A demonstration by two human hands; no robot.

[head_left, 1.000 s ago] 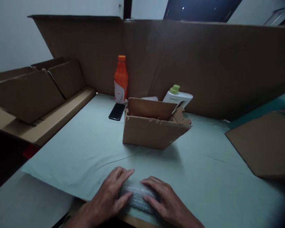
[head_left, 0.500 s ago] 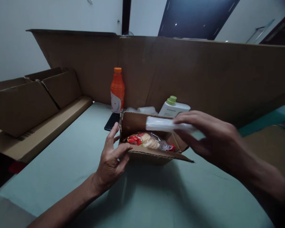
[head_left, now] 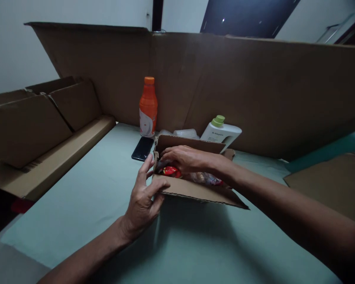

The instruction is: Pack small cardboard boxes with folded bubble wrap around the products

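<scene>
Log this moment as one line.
left hand: grips small brown cardboard box corner | right hand: inside box, on red snack packet

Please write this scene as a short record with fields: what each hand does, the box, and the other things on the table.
left hand: grips the near left corner of the cardboard box
right hand: reaches inside the box, on a red snack packet
box: open, flaps up
behind box: orange bottle, white bottle with green cap
beside box: black phone, flat on green table cover
</scene>
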